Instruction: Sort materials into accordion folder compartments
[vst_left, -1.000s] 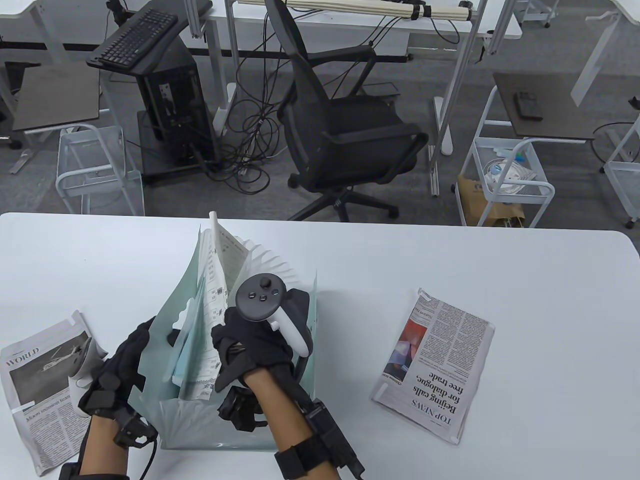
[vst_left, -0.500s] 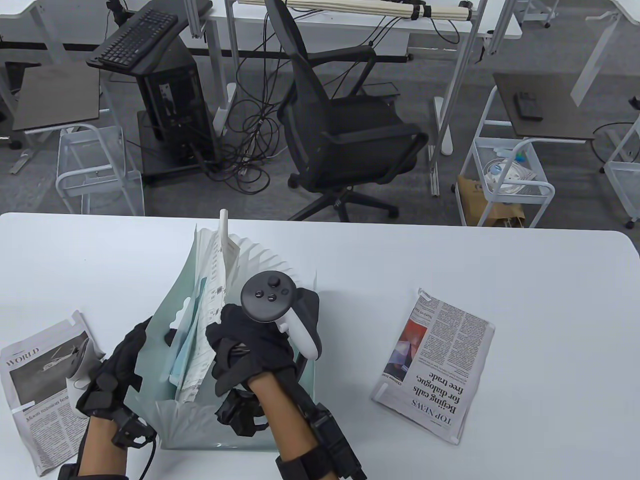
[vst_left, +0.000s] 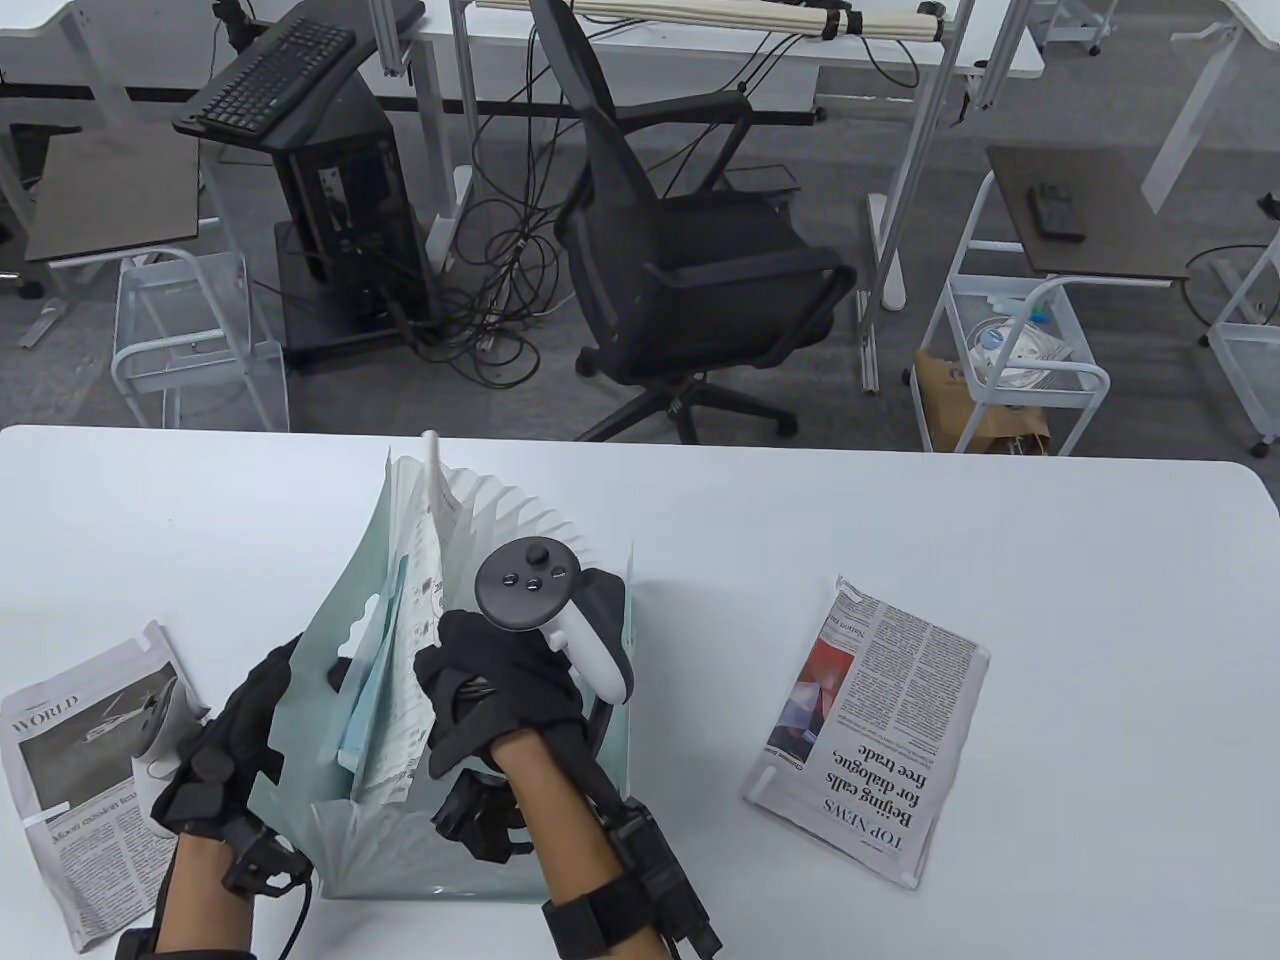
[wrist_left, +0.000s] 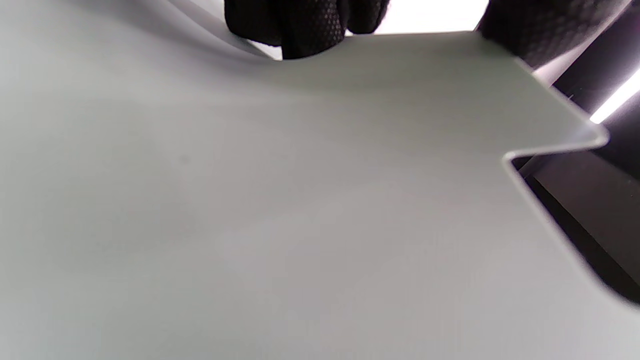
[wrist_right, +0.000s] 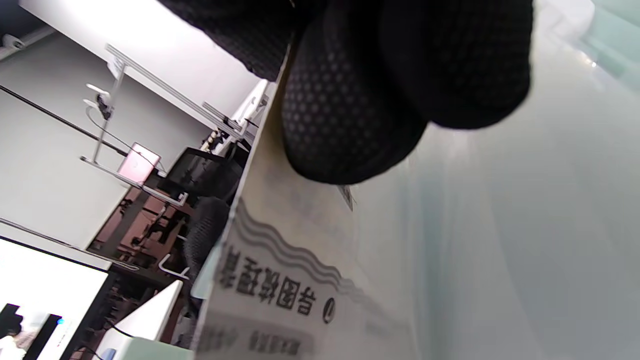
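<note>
Black gloved fingertips (wrist_right: 350, 115) pressed on printed paper sheet (wrist_right: 280, 280), pale green folder wall (wrist_right: 525, 240) alongside

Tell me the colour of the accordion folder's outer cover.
The accordion folder has a pale, translucent mint-green cover, with white pleats. It shows best in the table view.

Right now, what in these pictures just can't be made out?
- Which compartment the printed sheet enters: table view, right hand covers it.
- Left hand fingers: table view, hidden behind the folder wall.
- Sheet's print: right wrist view, blurred.
- WORLD newspaper: cut by the left edge.
</note>
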